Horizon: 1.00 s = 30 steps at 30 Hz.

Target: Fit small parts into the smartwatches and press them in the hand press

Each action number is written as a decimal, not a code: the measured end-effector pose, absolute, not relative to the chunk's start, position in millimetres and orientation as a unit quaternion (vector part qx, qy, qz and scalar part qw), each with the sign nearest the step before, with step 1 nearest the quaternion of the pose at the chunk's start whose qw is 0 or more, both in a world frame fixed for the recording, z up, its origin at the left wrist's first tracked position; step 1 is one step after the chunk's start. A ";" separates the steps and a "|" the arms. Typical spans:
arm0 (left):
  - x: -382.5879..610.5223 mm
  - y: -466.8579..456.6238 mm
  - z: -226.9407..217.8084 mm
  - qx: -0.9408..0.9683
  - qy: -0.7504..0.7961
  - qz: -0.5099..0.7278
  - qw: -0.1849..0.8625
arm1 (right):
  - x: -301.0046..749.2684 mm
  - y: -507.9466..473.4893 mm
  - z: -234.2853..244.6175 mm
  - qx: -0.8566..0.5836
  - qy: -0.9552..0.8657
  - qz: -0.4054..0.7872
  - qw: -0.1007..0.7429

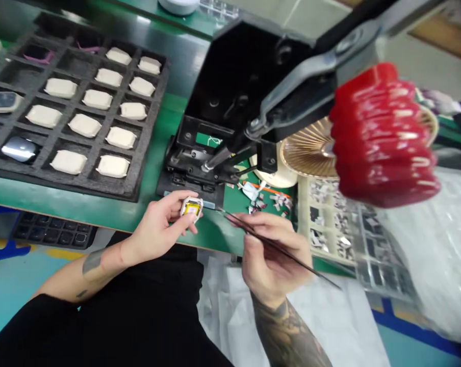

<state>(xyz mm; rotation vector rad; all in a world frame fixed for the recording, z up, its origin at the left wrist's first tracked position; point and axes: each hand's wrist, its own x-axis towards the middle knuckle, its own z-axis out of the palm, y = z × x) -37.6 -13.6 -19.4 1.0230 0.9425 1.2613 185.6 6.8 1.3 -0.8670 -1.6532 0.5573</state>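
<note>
left hand [159,224]: clamped on a small white case [195,203] with a yellow part showing; the case is held before the press, near the bench edge.
right hand [272,262]: thumb and fingers closed on thin dark tweezers [284,250]; their tip is pointed toward the case, apart from it.
black press [238,76]: stood beyond the hands.
red handle [383,142]: hung large in the foreground; a gold-ribbed fan [307,150] is partly blocked by it.
foam tray [88,186]: set at left on the green bench [81,206], mostly filled with pale pieces [84,125].
parts box [330,257]: placed at right, beside clear plastic sheeting [437,255].
</note>
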 end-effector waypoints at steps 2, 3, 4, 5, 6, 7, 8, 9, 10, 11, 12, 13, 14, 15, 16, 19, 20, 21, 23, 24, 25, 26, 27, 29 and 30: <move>-37.6 -15.6 -21.0 0.436 0.423 0.528 0.593 | 172.7 8.1 2.6 -0.352 -0.687 0.240 0.589; -38.1 -17.7 -20.8 0.433 0.428 0.529 0.591 | 166.1 9.2 1.9 -0.345 -0.691 0.239 0.588; -38.7 -19.7 -20.2 0.430 0.431 0.531 0.589 | 159.9 10.5 0.3 -0.342 -0.698 0.236 0.583; -39.1 -21.4 -19.3 0.428 0.432 0.535 0.586 | 154.6 11.8 -1.9 -0.340 -0.703 0.232 0.580; -39.4 -22.6 -18.5 0.428 0.431 0.539 0.583 | 150.2 13.0 -4.5 -0.338 -0.706 0.229 0.578; -39.6 -23.3 -17.9 0.431 0.429 0.542 0.580 | 147.0 14.2 -7.1 -0.335 -0.708 0.232 0.576; -39.8 -23.5 -17.7 0.435 0.426 0.543 0.578 | 144.7 15.4 -9.6 -0.332 -0.709 0.241 0.574; -39.9 -23.5 -17.7 0.439 0.422 0.545 0.576 | 143.2 16.4 -11.8 -0.328 -0.709 0.254 0.571; -40.0 -23.2 -18.1 0.443 0.420 0.545 0.575 | 142.2 17.4 -13.5 -0.324 -0.706 0.269 0.569; -40.1 -22.9 -18.6 0.445 0.417 0.545 0.575 | 141.5 18.4 -14.8 -0.320 -0.704 0.282 0.568; -40.3 -22.6 -19.3 0.446 0.416 0.543 0.577 | 140.9 19.2 -15.6 -0.317 -0.701 0.288 0.571; -40.4 -22.3 -19.9 0.445 0.416 0.542 0.579 | 140.2 19.7 -16.0 -0.315 -0.695 0.291 0.577; -40.4 -22.2 -20.5 0.443 0.416 0.541 0.582 | 139.5 19.8 -15.9 -0.320 -0.682 0.299 0.586; -40.5 -22.2 -20.9 0.440 0.417 0.539 0.584 | 138.9 19.3 -15.4 -0.329 -0.664 0.319 0.592; -40.4 -22.3 -21.1 0.437 0.418 0.539 0.586 | 138.4 18.2 -14.5 -0.339 -0.640 0.354 0.592; -40.0 -22.8 -20.5 0.433 0.417 0.544 0.586 | 139.1 12.1 -9.6 -0.347 -0.577 0.490 0.553; -39.8 -22.9 -19.9 0.429 0.415 0.548 0.586 | 140.3 9.9 -7.8 -0.332 -0.582 0.502 0.547; -39.4 -22.9 -19.1 0.424 0.415 0.552 0.586 | 141.9 8.2 -6.4 -0.310 -0.602 0.485 0.554; -38.6 -22.6 -17.4 0.406 0.415 0.563 0.588 | 145.4 7.6 -5.5 -0.276 -0.647 0.386 0.597; -38.2 -22.2 -16.7 0.397 0.416 0.569 0.588 | 146.8 8.7 -6.3 -0.274 -0.655 0.332 0.621; -37.9 -21.8 -16.2 0.390 0.416 0.574 0.587 | 147.8 10.7 -8.2 -0.283 -0.651 0.295 0.639; -37.7 -21.3 -15.9 0.385 0.417 0.578 0.586 | 148.0 12.9 -10.8 -0.303 -0.640 0.282 0.648; -37.8 -20.7 -15.9 0.384 0.417 0.581 0.585 | 147.4 15.1 -13.9 -0.326 -0.624 0.287 0.649; -39.1 -19.5 -16.0 0.387 0.413 0.580 0.586 | 144.4 17.2 -20.1 -0.362 -0.595 0.332 0.637; -40.3 -19.1 -15.9 0.389 0.408 0.577 0.591 | 142.8 16.5 -21.9 -0.371 -0.582 0.367 0.624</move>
